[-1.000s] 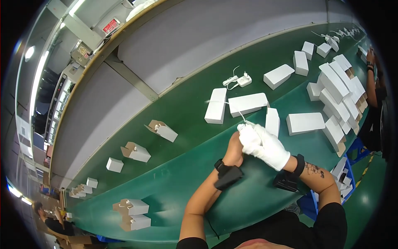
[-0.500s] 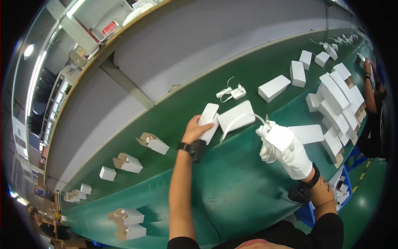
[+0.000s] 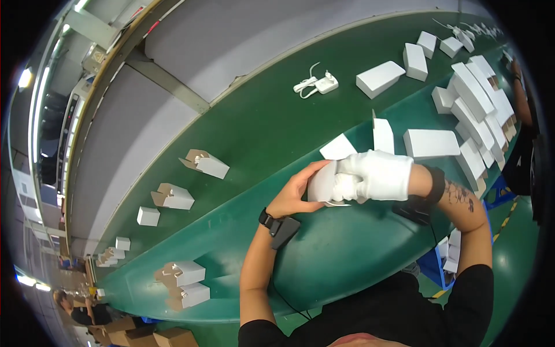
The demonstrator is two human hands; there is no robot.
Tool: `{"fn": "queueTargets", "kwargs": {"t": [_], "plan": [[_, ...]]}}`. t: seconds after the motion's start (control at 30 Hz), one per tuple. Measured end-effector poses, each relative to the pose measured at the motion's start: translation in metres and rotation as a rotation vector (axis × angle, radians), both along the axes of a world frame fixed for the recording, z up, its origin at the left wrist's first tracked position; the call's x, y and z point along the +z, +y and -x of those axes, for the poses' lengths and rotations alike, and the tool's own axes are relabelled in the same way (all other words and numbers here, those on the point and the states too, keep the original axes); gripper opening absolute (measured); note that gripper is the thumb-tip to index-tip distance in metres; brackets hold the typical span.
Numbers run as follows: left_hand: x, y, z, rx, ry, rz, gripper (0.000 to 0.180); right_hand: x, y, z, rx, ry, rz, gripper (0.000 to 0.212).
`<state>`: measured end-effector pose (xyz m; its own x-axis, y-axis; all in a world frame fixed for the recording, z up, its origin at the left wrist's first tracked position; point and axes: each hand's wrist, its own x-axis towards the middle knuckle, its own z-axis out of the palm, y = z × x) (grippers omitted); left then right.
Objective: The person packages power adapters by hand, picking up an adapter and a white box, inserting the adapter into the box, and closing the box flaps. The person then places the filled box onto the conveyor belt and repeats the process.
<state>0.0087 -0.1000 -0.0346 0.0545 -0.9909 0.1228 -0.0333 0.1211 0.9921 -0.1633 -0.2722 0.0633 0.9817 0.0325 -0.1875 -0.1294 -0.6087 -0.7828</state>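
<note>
Several open white cartons lie along the green conveyor belt (image 3: 243, 133) at our far left: two stacked near its edge (image 3: 184, 283), then a small closed box (image 3: 148, 216), then two open-flapped ones (image 3: 172, 196) (image 3: 205, 164) farther up. Toward the middle, our bare left hand (image 3: 298, 194) is curled around the left end of a white box (image 3: 324, 182), thumb under and fingers over it, a black wrist device (image 3: 278, 225) strapped below. Our right hand (image 3: 376, 173), in a white glove, closes over the same box from the right, so both hands grip it just above the belt, near its front edge. Beyond lie a coiled white charger with cable (image 3: 317, 87) and loose white boxes (image 3: 380, 78). At the far right a row of overlapping white boxes (image 3: 480, 110) runs along the belt, with another person's arm (image 3: 520, 92) beside it.
</note>
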Motion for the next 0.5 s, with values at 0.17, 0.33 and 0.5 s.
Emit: {"fn": "queueTargets", "kwargs": {"t": [0.17,0.33,0.5], "plan": [[-0.009,-0.017,0.031,0.224,-0.266,0.024,0.088,-0.013,0.016,0.001,0.164,-0.105,0.956,0.025],[-0.011,-0.019,0.025,0.304,0.032,0.062,0.084,0.0,-0.001,-0.006,0.002,-0.263,0.487,0.018],[-0.013,-0.027,0.021,0.316,-0.211,0.077,0.08,-0.039,-0.009,-0.036,0.226,-0.428,0.477,0.015]]}}
